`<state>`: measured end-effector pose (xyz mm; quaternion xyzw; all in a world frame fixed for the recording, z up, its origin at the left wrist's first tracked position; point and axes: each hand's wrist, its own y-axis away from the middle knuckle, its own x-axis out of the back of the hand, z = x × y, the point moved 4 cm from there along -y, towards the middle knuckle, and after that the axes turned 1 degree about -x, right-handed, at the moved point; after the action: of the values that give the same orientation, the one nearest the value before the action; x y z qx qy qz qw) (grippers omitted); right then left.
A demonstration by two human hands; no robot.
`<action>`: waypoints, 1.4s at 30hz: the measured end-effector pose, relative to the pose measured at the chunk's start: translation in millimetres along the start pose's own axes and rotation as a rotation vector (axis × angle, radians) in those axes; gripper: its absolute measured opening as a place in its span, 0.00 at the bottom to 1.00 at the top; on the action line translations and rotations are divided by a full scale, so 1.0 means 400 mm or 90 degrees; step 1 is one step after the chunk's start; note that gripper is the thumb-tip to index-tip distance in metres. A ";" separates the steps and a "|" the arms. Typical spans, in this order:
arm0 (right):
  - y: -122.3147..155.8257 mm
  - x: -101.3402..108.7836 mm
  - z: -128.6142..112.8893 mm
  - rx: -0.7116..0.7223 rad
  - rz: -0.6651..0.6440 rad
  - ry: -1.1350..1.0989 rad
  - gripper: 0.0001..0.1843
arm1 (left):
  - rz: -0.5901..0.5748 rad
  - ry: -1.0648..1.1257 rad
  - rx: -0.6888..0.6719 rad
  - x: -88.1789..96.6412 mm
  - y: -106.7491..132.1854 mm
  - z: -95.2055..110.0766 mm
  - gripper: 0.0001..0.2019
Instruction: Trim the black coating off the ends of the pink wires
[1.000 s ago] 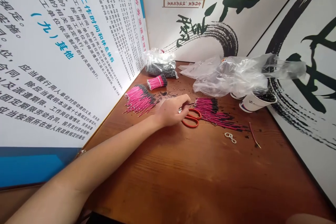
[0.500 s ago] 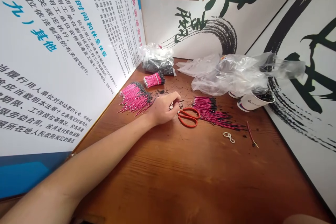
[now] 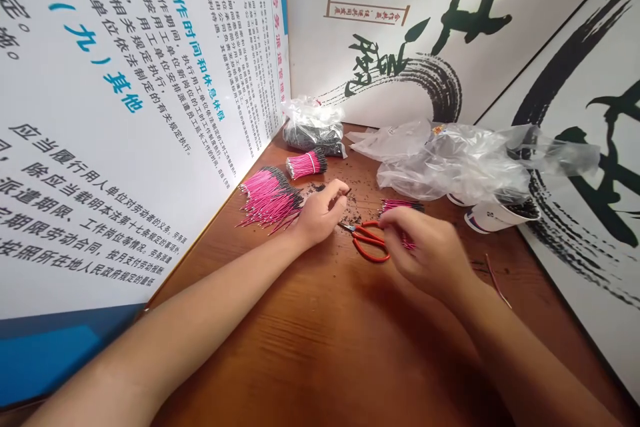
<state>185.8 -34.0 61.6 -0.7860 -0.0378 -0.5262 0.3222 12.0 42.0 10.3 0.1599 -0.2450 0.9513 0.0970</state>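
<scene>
My left hand (image 3: 320,213) rests on the wooden table (image 3: 320,347) with its fingers curled, pinching something small that I cannot make out. It lies between a loose pile of pink wires (image 3: 267,197) on its left and red-handled scissors (image 3: 369,243) on its right. My right hand (image 3: 425,250) is blurred by motion and reaches over a second heap of pink wires (image 3: 400,205), covering most of it; its fingers bend down onto those wires beside the scissors.
A tied bundle of pink wires (image 3: 304,164) and a plastic bag of dark bits (image 3: 314,127) lie at the back. Crumpled clear plastic (image 3: 460,160) covers paper cups (image 3: 495,217) at right. One loose wire (image 3: 497,280) lies near the right board. Printed boards wall in the table.
My right hand has come into view and reached over the right heap of wires. My left hand has drawn back from the scissors towards the left pile, fingers curling in.
</scene>
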 end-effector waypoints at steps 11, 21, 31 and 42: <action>-0.007 -0.119 0.038 -0.061 -0.180 0.137 0.02 | 0.033 0.100 0.054 0.004 -0.006 -0.009 0.06; 0.000 -0.121 0.063 -0.152 0.072 -0.059 0.10 | 0.069 0.028 0.014 0.014 -0.004 0.012 0.06; 0.000 -0.131 0.067 -0.171 0.032 -0.124 0.13 | 0.048 -0.016 -0.053 0.007 -0.003 0.016 0.08; -0.001 -0.131 0.065 -0.169 0.018 -0.126 0.12 | 0.045 -0.036 -0.052 0.006 -0.007 0.014 0.08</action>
<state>183.4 -4.8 10.7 -0.8703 0.0116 -0.4417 0.2174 12.0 41.8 17.0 0.1739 -0.2919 0.9384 0.0630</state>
